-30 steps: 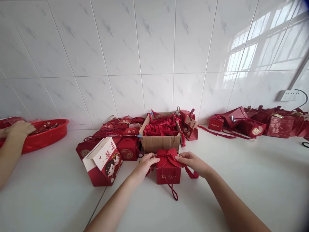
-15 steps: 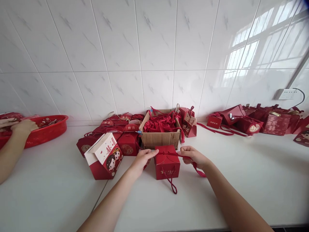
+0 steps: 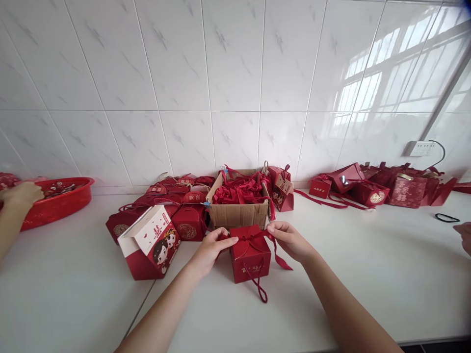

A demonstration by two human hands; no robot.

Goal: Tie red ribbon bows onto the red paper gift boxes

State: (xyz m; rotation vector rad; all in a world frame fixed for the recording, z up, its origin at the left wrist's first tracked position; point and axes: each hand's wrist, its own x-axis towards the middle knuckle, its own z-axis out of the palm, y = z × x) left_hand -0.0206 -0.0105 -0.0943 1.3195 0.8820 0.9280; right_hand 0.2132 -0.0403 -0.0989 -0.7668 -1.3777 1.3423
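A small red gift box [image 3: 251,260] stands on the white counter in front of me, a cord handle [image 3: 261,291] hanging down its near side. A red ribbon [image 3: 281,260] runs across its top. At the box's left top edge, my left hand [image 3: 214,247] pinches the ribbon's left part, mostly hidden by the fingers. My right hand [image 3: 289,239] grips the ribbon just off the right top edge, and a loose tail dangles below it. Right behind the gift box is a cardboard carton [image 3: 239,215] heaped with red ribbons [image 3: 241,190].
A white-and-red house-shaped box [image 3: 149,245] and several red boxes [image 3: 189,220] stand left. Another person's hand [image 3: 24,193] is over a red basin [image 3: 69,203]. More red boxes and bags [image 3: 408,189] line the right wall. A further hand [image 3: 465,235] shows at the right edge, near a black loop [image 3: 446,217].
My right hand has come closer to the box, and the ribbon tail hangs straighter. The view has shifted slightly. A hand and a black loop have appeared at the right.
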